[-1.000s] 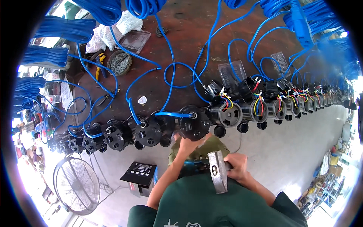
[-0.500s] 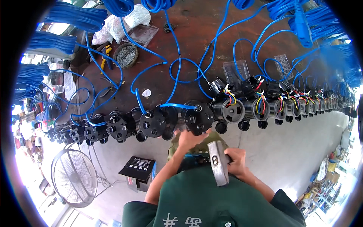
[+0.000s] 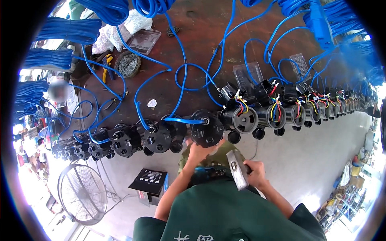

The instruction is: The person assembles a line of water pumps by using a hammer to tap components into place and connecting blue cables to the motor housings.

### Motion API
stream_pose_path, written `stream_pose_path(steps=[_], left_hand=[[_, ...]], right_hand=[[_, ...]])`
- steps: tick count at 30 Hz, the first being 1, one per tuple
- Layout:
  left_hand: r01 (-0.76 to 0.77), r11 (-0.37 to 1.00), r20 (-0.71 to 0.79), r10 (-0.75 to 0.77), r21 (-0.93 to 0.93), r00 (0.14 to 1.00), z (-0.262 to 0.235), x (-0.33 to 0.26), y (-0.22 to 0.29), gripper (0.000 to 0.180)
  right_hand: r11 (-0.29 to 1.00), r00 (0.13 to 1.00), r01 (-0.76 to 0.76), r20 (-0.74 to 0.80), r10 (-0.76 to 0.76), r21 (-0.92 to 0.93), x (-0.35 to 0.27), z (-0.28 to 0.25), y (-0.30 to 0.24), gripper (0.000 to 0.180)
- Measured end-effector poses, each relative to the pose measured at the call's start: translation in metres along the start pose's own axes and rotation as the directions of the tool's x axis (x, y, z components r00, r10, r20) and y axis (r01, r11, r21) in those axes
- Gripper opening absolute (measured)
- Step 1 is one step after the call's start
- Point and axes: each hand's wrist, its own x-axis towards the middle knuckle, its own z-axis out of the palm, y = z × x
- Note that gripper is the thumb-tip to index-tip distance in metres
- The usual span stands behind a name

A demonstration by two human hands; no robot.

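Note:
My left hand [image 3: 200, 152] is closed around the lower side of a black cylindrical motor housing [image 3: 207, 132] at the table's near edge; the housing hides part of its fingers. The end cap faces me, with a blue cable [image 3: 185, 119] entering at its top. In my right hand [image 3: 256, 172], the fingers wrap the handle of a hammer [image 3: 238, 170]. Its worn metal head is held in front of my torso, apart from the housing. Just right of the held unit lies an uncapped housing [image 3: 241, 119] with coloured wires, its loose black cap [image 3: 228, 93] behind it.
Capped housings [image 3: 157, 138] line the edge leftward, uncapped ones [image 3: 275, 114] rightward. Coiled blue cables [image 3: 68, 30] lie around the table [image 3: 161, 84]. Yellow-handled pliers [image 3: 106, 66] rest by a bowl of small metal parts [image 3: 128, 64]. A fan [image 3: 82, 195] and a box [image 3: 148, 180] stand lower left.
My right hand and the hammer have shifted slightly right, the hammer tilting a little. My left hand stays at the same housing. The whole view has turned slightly.

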Motion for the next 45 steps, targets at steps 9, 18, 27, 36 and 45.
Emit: stream_pose_path(steps=[9,18,27,36,45], left_hand=[[-0.399,0.814,-0.218,0.518,0.423,0.827,0.027,0.014,-0.033,0.045],[-0.157,0.983,-0.157,0.142,-0.093,0.977,-0.01,-0.004,0.048,0.041],[0.274,0.956,-0.021,-0.277,-0.105,0.961,-0.036,-0.041,-0.041,0.066],[-0.37,0.918,-0.56,0.383,0.143,0.735,-0.039,-0.046,0.089,0.126],[-0.587,0.802,-0.636,0.511,0.111,0.578,-0.042,0.006,0.068,0.11]], right_hand=[[0.488,0.92,-0.392,0.315,0.235,0.78,0.033,-0.034,-0.045,0.032],[0.484,0.865,-0.501,0.411,0.287,0.717,0.029,-0.049,-0.02,0.04],[0.633,0.865,-0.498,0.285,0.413,0.593,0.02,-0.049,-0.028,0.04],[0.94,0.992,0.116,0.003,-0.124,0.321,0.05,-0.079,-0.147,0.028],[0.989,0.959,-0.035,0.274,0.073,-0.143,0.065,-0.068,-0.212,0.021]])
